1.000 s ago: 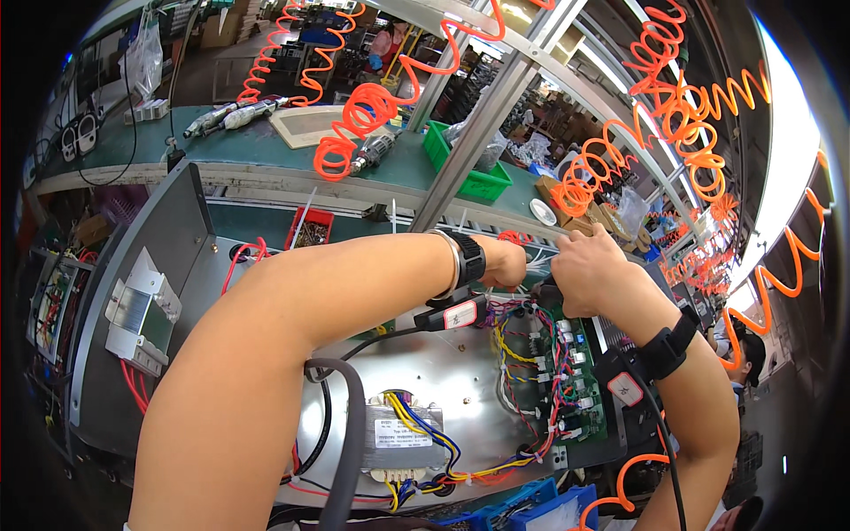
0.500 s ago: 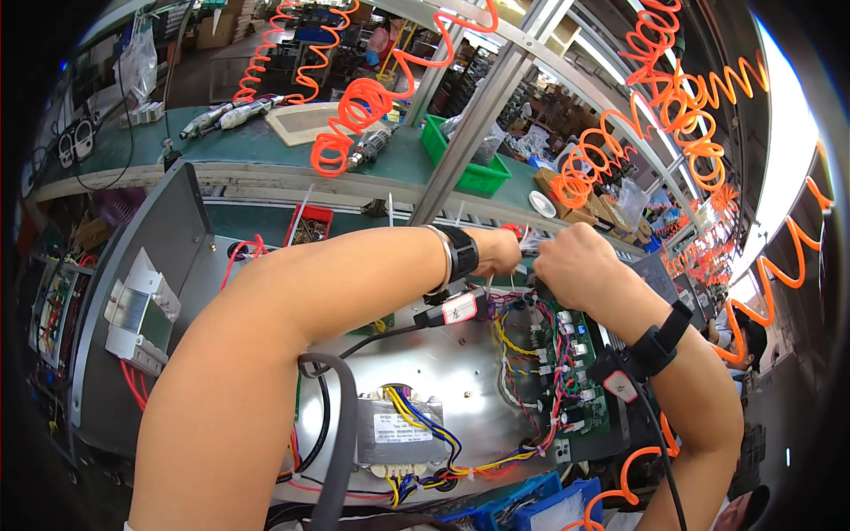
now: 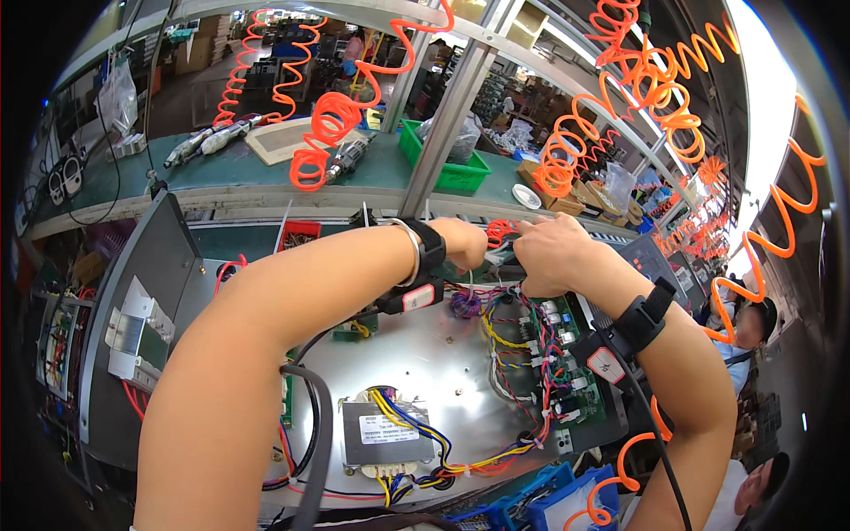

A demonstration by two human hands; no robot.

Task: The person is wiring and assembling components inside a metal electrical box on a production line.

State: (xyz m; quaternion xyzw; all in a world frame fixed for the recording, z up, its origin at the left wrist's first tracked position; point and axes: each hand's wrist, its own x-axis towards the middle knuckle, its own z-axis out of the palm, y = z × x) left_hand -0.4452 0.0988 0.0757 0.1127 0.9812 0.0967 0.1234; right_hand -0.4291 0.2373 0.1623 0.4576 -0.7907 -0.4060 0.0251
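Observation:
Both my hands are at the far edge of an open metal chassis (image 3: 443,350). A bundle of red wires (image 3: 501,231) with paler strands shows between them. My left hand (image 3: 464,244) is closed, its fingertips turned down and mostly hidden; a thin white strip hangs just below it. The fingers of my right hand (image 3: 553,254) are bent round the near end of the wire bundle. Under the hands, coloured wires (image 3: 494,327) run to a green circuit board (image 3: 575,389) on the chassis's right side. A labelled transformer (image 3: 387,435) with yellow and blue leads sits nearer me.
A raised side panel (image 3: 133,292) stands at the left. Behind is a green bench (image 3: 212,168) with air tools and a green bin (image 3: 456,174). Orange coiled hoses (image 3: 328,128) hang overhead. Blue bins (image 3: 567,504) sit in front. People (image 3: 748,332) are at the right.
The view has shifted, so the chassis and bench sit further left. My hands remain close together at the wires; more of the red bundle shows between them, and my right hand's back is flatter.

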